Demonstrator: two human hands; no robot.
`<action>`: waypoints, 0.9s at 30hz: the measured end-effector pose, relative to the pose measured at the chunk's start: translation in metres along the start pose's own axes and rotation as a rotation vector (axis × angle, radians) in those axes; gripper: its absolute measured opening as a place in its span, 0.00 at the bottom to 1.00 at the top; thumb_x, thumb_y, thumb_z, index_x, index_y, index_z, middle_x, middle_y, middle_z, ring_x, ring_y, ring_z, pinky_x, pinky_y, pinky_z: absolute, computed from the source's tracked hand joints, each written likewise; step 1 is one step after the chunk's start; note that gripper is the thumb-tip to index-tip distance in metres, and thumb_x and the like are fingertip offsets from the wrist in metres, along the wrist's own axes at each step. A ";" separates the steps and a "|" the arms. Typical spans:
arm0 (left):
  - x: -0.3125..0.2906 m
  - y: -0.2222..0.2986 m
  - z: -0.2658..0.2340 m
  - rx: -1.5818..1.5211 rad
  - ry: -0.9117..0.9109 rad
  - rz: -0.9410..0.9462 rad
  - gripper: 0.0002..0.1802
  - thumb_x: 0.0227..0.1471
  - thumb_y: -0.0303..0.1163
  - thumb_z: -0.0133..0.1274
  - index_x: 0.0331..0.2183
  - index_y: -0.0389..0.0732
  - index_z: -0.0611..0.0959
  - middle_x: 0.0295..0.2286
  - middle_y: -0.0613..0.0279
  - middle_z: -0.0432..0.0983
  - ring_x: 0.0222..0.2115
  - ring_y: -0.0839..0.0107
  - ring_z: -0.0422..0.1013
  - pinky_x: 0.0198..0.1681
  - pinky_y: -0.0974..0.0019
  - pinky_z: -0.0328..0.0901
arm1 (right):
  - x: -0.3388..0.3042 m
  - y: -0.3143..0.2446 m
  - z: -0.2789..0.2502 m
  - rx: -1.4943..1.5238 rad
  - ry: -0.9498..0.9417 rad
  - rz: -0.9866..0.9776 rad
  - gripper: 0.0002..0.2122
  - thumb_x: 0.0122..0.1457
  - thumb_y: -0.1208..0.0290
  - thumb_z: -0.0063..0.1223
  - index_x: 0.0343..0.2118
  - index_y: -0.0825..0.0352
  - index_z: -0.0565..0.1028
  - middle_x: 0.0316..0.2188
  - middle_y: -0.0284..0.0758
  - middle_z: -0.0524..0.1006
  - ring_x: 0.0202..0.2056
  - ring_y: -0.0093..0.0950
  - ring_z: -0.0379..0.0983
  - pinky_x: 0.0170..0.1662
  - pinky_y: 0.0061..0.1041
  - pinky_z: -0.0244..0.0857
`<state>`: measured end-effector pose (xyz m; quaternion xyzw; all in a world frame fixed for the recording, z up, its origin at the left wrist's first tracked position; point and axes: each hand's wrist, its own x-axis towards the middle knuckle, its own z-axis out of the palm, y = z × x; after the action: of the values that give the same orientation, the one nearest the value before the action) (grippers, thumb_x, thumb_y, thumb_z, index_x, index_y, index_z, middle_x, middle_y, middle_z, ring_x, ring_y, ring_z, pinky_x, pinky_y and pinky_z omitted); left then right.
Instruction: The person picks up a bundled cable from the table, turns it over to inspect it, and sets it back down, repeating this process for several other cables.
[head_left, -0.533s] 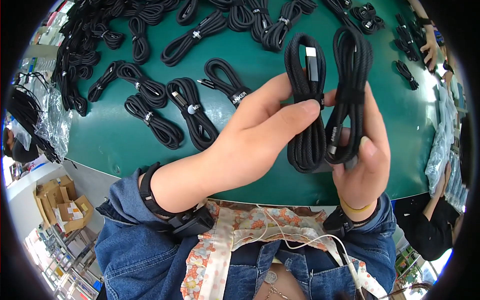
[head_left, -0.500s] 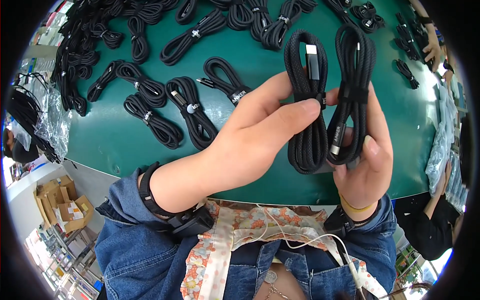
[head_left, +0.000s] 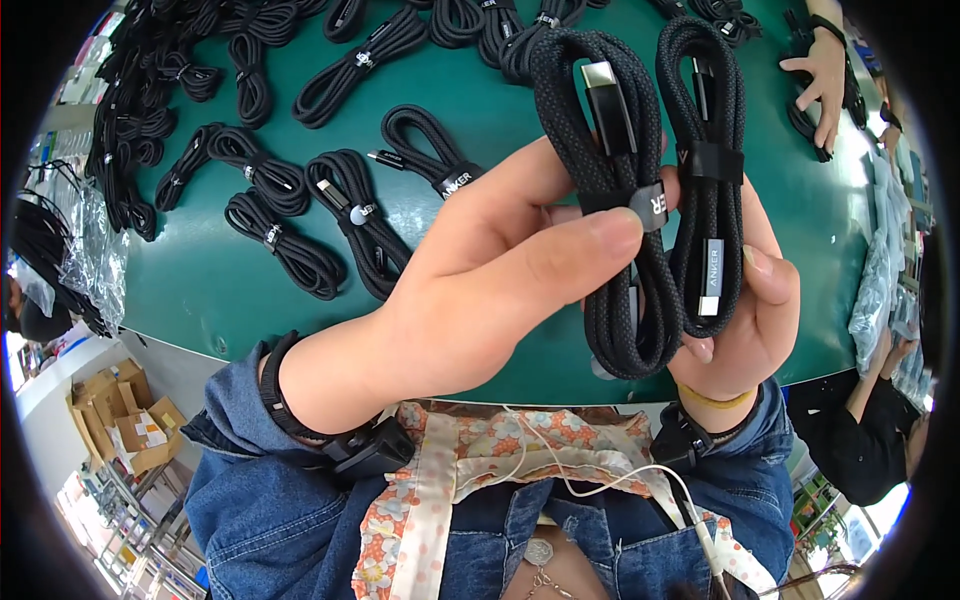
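Note:
I hold two coiled black braided cables upright, side by side and close to me. My left hand (head_left: 470, 285) is closed on the left cable bundle (head_left: 640, 325), its thumb pressed on the strap around the middle. A metal-tipped plug shows inside that coil's upper loop. My right hand (head_left: 755, 325) grips the right cable bundle (head_left: 710, 205) from behind and along its side; most of its fingers are hidden. This coil has a black strap and a plug with a pale tip near the bottom. Beyond my left wrist, another strapped cable bundle (head_left: 428, 140) lies on the green table (head_left: 190, 295).
Several more cable bundles (head_left: 285, 245) lie at the left, with a dense pile (head_left: 120, 150) along the far left edge. At the far right another person's hand (head_left: 822, 85) reaches over cables. Clear plastic bags (head_left: 875, 290) hang at the right edge. Cardboard boxes (head_left: 130, 420) stand lower left.
Both held bundles have come slightly nearer and tilted. The left one's strap has turned, showing a grey tab by my thumb. At the far right, the other person's hand has moved onto a cable bundle.

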<state>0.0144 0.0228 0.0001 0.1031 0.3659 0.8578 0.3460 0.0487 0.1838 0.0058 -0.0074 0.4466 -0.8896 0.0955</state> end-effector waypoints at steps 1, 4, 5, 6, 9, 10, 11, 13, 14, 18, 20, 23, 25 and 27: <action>0.000 0.000 -0.001 0.000 -0.001 -0.001 0.27 0.47 0.30 0.36 0.49 0.29 0.52 0.45 0.51 0.58 0.46 0.67 0.58 0.46 0.66 0.57 | 0.000 0.000 0.000 0.023 -0.008 -0.001 0.22 0.49 0.65 0.32 0.43 0.78 0.53 0.37 0.44 0.63 0.07 0.13 0.55 0.09 0.08 0.50; 0.004 0.002 -0.007 0.005 0.026 -0.028 0.29 0.47 0.34 0.37 0.49 0.33 0.52 0.42 0.55 0.61 0.38 0.68 0.64 0.39 0.68 0.61 | 0.001 0.001 -0.001 0.070 -0.023 -0.001 0.21 0.50 0.65 0.31 0.43 0.77 0.53 0.36 0.43 0.63 0.07 0.13 0.55 0.09 0.08 0.50; 0.005 -0.001 -0.009 0.004 0.025 -0.029 0.29 0.47 0.34 0.37 0.49 0.33 0.52 0.42 0.55 0.61 0.38 0.68 0.64 0.39 0.68 0.61 | 0.002 0.002 -0.001 0.096 -0.031 0.002 0.21 0.50 0.66 0.31 0.43 0.77 0.53 0.36 0.43 0.63 0.07 0.14 0.54 0.09 0.09 0.49; 0.005 -0.003 -0.013 -0.207 -0.002 -0.027 0.25 0.46 0.33 0.36 0.47 0.34 0.56 0.39 0.55 0.62 0.34 0.67 0.65 0.36 0.67 0.61 | 0.003 0.003 0.000 0.127 -0.047 0.007 0.20 0.50 0.67 0.30 0.43 0.77 0.53 0.35 0.43 0.63 0.07 0.14 0.54 0.09 0.09 0.49; 0.006 -0.009 -0.021 -0.622 -0.050 -0.013 0.18 0.45 0.31 0.35 0.41 0.36 0.65 0.32 0.54 0.66 0.26 0.64 0.66 0.30 0.66 0.61 | 0.003 0.006 -0.004 0.210 -0.124 0.029 0.19 0.51 0.67 0.29 0.43 0.77 0.53 0.32 0.41 0.63 0.06 0.14 0.54 0.08 0.09 0.47; 0.008 -0.010 -0.023 -0.742 -0.155 -0.068 0.19 0.43 0.32 0.34 0.40 0.37 0.65 0.32 0.53 0.66 0.25 0.63 0.66 0.29 0.65 0.61 | 0.003 0.007 -0.005 0.249 -0.159 0.039 0.19 0.51 0.68 0.29 0.42 0.77 0.53 0.31 0.40 0.64 0.06 0.14 0.54 0.07 0.10 0.46; 0.008 -0.010 -0.025 -0.859 -0.256 -0.125 0.20 0.42 0.34 0.34 0.40 0.37 0.65 0.32 0.53 0.66 0.24 0.62 0.65 0.28 0.64 0.61 | 0.002 0.007 -0.005 0.262 -0.168 0.044 0.19 0.51 0.68 0.29 0.42 0.77 0.53 0.31 0.40 0.64 0.06 0.14 0.54 0.07 0.10 0.46; 0.007 -0.005 -0.025 -0.967 -0.346 -0.175 0.21 0.41 0.36 0.34 0.39 0.37 0.66 0.31 0.52 0.66 0.23 0.61 0.64 0.28 0.63 0.60 | -0.002 0.005 -0.002 0.284 -0.105 0.069 0.22 0.50 0.65 0.31 0.44 0.77 0.52 0.29 0.45 0.65 0.06 0.16 0.53 0.09 0.13 0.47; 0.005 -0.002 -0.024 -0.884 -0.308 -0.152 0.22 0.40 0.36 0.34 0.39 0.37 0.66 0.32 0.51 0.66 0.23 0.62 0.64 0.28 0.63 0.61 | -0.003 0.006 -0.001 0.293 -0.074 0.082 0.23 0.49 0.64 0.32 0.45 0.77 0.52 0.29 0.47 0.65 0.07 0.16 0.52 0.10 0.14 0.48; 0.006 0.000 -0.020 -0.702 -0.195 -0.075 0.22 0.38 0.35 0.35 0.39 0.36 0.66 0.32 0.51 0.66 0.23 0.62 0.65 0.28 0.63 0.61 | -0.002 0.011 -0.002 0.261 -0.065 0.037 0.23 0.50 0.64 0.32 0.45 0.76 0.52 0.28 0.47 0.66 0.08 0.16 0.53 0.10 0.14 0.48; 0.005 -0.002 -0.020 -0.655 -0.113 -0.018 0.23 0.38 0.36 0.36 0.39 0.36 0.66 0.32 0.50 0.66 0.23 0.62 0.65 0.28 0.64 0.62 | -0.001 0.012 -0.003 0.257 -0.080 0.048 0.23 0.50 0.64 0.32 0.45 0.76 0.52 0.28 0.47 0.66 0.08 0.16 0.53 0.11 0.14 0.48; 0.007 -0.001 -0.018 -0.651 -0.105 -0.019 0.23 0.37 0.35 0.36 0.39 0.35 0.66 0.32 0.50 0.66 0.23 0.62 0.65 0.28 0.65 0.62 | -0.001 0.010 -0.004 0.246 -0.095 0.054 0.23 0.50 0.64 0.32 0.45 0.76 0.52 0.28 0.47 0.65 0.08 0.16 0.54 0.11 0.14 0.48; 0.009 -0.001 -0.018 -0.650 -0.102 -0.020 0.23 0.37 0.35 0.36 0.39 0.35 0.66 0.32 0.50 0.66 0.23 0.62 0.65 0.28 0.65 0.62 | -0.001 0.010 -0.003 0.252 -0.088 0.037 0.22 0.51 0.64 0.32 0.45 0.76 0.52 0.28 0.47 0.65 0.08 0.16 0.54 0.11 0.14 0.48; 0.009 -0.001 -0.019 -0.633 -0.100 -0.013 0.23 0.37 0.34 0.36 0.39 0.35 0.66 0.32 0.50 0.66 0.23 0.63 0.65 0.29 0.66 0.62 | -0.001 0.011 -0.002 0.253 -0.085 0.033 0.22 0.51 0.65 0.32 0.45 0.76 0.52 0.28 0.47 0.65 0.08 0.16 0.53 0.11 0.14 0.49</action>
<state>0.0005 0.0186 -0.0148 0.0303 0.0638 0.9207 0.3838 0.0510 0.1791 -0.0039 -0.0258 0.3263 -0.9361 0.1290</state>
